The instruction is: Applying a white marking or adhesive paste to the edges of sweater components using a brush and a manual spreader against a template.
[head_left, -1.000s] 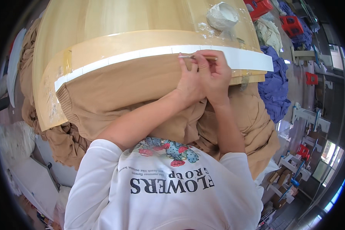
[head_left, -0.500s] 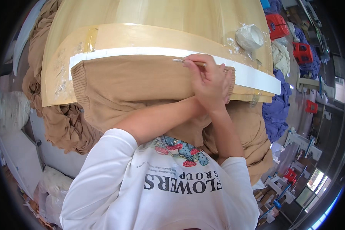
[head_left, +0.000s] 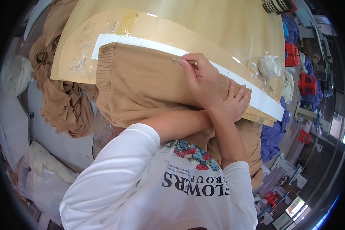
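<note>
The brown knit garment (head_left: 145,73) lies on the tabletop (head_left: 203,28), its upper edge along a white strip (head_left: 266,100). The right hand (head_left: 204,82) pinches a pen (head_left: 192,62) above it, crossing over the left hand (head_left: 234,104), which rests flat, fingers slightly apart, near the garment's right end.

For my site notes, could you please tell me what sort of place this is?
Probably a knitwear workshop: a tan knitted garment lies along a white marked strip on the table, with purple cloth heaped nearby.

A slim brown pen (head_left: 192,62) points left over a flat, rib-edged tan garment (head_left: 145,73)
</note>
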Tool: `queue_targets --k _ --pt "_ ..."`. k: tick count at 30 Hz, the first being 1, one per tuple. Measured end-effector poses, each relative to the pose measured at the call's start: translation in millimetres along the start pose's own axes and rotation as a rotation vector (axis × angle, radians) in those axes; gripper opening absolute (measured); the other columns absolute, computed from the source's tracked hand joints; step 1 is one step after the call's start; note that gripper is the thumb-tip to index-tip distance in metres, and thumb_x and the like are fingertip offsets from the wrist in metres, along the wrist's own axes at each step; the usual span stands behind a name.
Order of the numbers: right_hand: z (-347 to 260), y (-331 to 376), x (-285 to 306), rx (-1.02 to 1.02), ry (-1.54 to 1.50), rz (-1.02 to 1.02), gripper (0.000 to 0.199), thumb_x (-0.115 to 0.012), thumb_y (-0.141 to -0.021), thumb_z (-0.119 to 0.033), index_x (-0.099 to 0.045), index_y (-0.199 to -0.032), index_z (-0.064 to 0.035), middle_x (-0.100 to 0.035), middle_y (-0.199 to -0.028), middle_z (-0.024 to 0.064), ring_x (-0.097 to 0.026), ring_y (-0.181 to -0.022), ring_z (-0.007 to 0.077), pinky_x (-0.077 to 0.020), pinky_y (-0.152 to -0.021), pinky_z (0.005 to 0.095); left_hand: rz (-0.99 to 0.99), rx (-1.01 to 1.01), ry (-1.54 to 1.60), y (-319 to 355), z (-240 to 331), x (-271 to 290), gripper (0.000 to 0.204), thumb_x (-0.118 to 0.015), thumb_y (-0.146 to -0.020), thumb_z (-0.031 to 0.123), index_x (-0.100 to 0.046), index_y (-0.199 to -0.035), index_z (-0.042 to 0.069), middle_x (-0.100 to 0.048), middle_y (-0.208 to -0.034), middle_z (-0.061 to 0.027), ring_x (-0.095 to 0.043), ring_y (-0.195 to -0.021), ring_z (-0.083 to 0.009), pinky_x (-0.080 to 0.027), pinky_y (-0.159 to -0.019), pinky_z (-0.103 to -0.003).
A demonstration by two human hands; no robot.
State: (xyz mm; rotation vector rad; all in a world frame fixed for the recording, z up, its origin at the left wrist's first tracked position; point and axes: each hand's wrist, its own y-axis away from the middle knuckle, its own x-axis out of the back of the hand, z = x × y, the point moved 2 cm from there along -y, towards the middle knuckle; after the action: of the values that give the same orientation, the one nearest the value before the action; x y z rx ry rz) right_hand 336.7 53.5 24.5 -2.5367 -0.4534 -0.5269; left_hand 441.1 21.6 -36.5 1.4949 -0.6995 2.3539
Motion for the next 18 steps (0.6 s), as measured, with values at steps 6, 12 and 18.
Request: queue_targets --k 6,12,18 --pt "-20.8 -13.3 -6.7 0.059 0.002 0.0 0.011 -0.065 -0.079 -0.006 -0.056 -0.084 -0.0022 -0.059 -0.072 0.0088 -0.06 -0.06 0.0179 -0.0462 -0.053 0.0254 0.133 0.04 -0.105 -7.1 6.6 -22.7 0.065 -0.052 -0.078 0.043 -0.044 -0.126 0.0 -0.034 -0.135 -0.0153 -0.019 -0.13 -0.0395 -0.011 -0.094 -0.074" --pt "-31.5 -27.4 -44.4 0.055 -0.179 -0.085 0.01 -0.064 -0.079 -0.003 -0.055 -0.083 -0.0024 -0.059 -0.075 0.0084 -0.057 -0.059 0.0159 -0.0452 -0.054 0.0252 0.048 0.034 -0.177 -1.9 4.8 -3.9 0.063 -0.048 -0.082 0.042 -0.041 -0.129 0.0 -0.032 -0.138 -0.0144 -0.019 -0.131 -0.0389 -0.012 -0.095 -0.073" --pt "-26.2 -34.3 -66.4 0.056 -0.011 -0.249 0.007 -0.058 -0.084 0.001 -0.057 -0.09 0.0025 -0.063 -0.079 0.0087 -0.061 -0.073 0.0104 -0.0495 -0.067 0.0214 0.043 -0.007 -0.131 -3.1 10.0 -7.3 0.059 -0.042 -0.085 0.038 -0.04 -0.13 0.0 -0.031 -0.139 -0.0146 -0.019 -0.131 -0.0388 -0.012 -0.095 -0.072"
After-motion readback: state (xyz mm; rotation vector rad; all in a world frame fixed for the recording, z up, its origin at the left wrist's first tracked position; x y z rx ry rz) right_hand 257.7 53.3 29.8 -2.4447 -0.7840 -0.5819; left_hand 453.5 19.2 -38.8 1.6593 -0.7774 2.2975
